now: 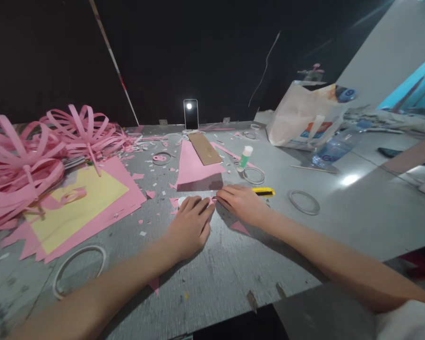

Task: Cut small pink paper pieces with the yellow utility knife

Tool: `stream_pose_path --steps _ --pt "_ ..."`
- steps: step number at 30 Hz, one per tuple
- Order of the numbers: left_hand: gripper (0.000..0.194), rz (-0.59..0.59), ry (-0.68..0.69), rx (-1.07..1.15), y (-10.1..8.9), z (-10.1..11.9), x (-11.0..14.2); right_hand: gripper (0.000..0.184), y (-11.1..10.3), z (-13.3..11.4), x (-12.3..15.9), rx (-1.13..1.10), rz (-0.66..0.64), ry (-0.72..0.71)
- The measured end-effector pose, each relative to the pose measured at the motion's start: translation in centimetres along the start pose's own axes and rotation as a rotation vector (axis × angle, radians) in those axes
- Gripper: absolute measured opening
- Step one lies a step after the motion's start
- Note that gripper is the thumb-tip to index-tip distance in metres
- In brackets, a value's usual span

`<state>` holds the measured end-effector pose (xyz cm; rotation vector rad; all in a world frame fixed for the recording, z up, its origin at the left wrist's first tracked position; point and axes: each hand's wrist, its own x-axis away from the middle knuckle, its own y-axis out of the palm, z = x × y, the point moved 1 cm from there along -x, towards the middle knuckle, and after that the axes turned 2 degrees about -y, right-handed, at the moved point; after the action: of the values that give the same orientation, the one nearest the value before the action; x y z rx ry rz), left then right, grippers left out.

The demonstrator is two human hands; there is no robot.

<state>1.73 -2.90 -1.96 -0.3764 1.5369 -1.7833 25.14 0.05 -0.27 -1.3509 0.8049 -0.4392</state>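
My left hand [193, 222] rests on the grey table with its fingers bent down onto a small piece of pink paper [211, 201]. A white round edge [181, 201] peeks out beside its fingertips. Close by on the right, my right hand [239, 203] has its fingers pressed together, and what lies under them is hidden. Just beyond it is a yellow utility knife [264, 191]. Ahead of both hands lies a pink paper sheet [189, 165], its near edge lifted, with a brown cardboard strip [205, 150] on top.
Pink paper-strip loops [81, 127] fill the left, beside stacked pink and yellow sheets [88, 198]. A glue stick [246, 157], several grey rings [303, 202] and paper scraps are scattered about. A lit phone [191, 115], white bag [297, 118] and plastic bottle [335, 148] stand farther back.
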Motion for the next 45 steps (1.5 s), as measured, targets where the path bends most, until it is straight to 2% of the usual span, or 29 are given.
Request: stream_pose_path --steps 10,17,26,37,45 --pt "0.051 0.009 0.004 -0.003 0.0 0.0 0.0 0.021 -0.3 -0.4 0.0 0.058 -0.024 -0.023" --pt "0.054 -0.01 0.003 -0.007 -0.2 -0.1 -0.3 0.019 -0.1 -0.5 -0.2 0.047 -0.044 0.017" --pt "0.048 -0.003 -0.006 -0.023 -0.3 0.1 -0.3 0.017 -1.2 -1.1 -0.5 0.057 -0.117 0.081" --pt "0.044 -0.011 0.042 -0.061 -0.5 0.3 -0.1 0.02 -1.3 -1.0 -0.4 0.034 -0.102 0.065" --pt "0.054 -0.029 0.001 -0.059 0.0 0.0 -0.3 0.017 -1.3 -1.1 -0.5 0.057 -0.148 0.07"
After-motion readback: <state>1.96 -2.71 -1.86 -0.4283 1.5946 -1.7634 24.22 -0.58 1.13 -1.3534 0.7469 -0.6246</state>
